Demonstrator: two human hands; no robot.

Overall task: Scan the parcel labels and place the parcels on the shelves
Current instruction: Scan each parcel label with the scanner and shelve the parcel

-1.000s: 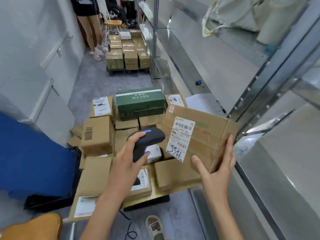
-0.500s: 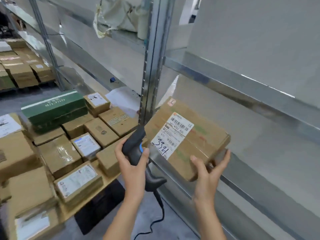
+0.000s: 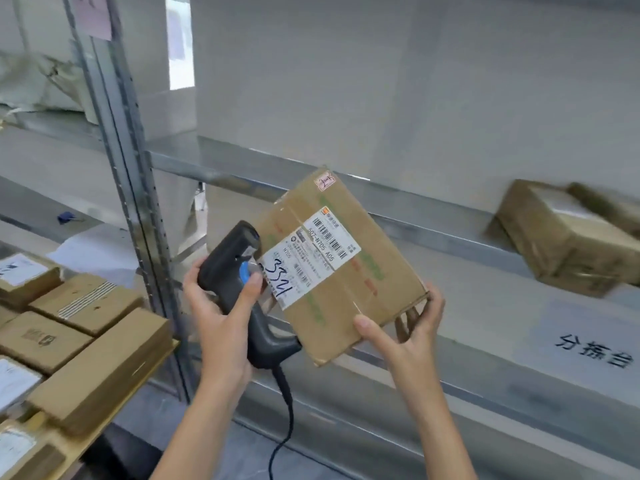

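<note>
Parcel [image 3: 341, 268], a flat cardboard box with a white shipping label [image 3: 311, 252] marked "334" by hand, is held tilted in the air in front of the steel shelf [image 3: 450, 223], label side toward the camera. In the head view, the right hand [image 3: 408, 336] grips its lower right corner, thumb on the face and fingers curled behind the edge. The left hand [image 3: 225, 306] is wrapped round the black barcode scanner [image 3: 242, 282], thumb near its blue button, the scanner head touching or just beside the label's left edge. A second ago the parcel hung over the pile of boxes [image 3: 86, 337] on the cart; since then the person has turned right, so the pile now sits at the left edge and the shelf fills the view, with another parcel [image 3: 568, 237] already lying on it further right. I judge the scan done or nearly done, and placing on the shelf comes next.
</note>
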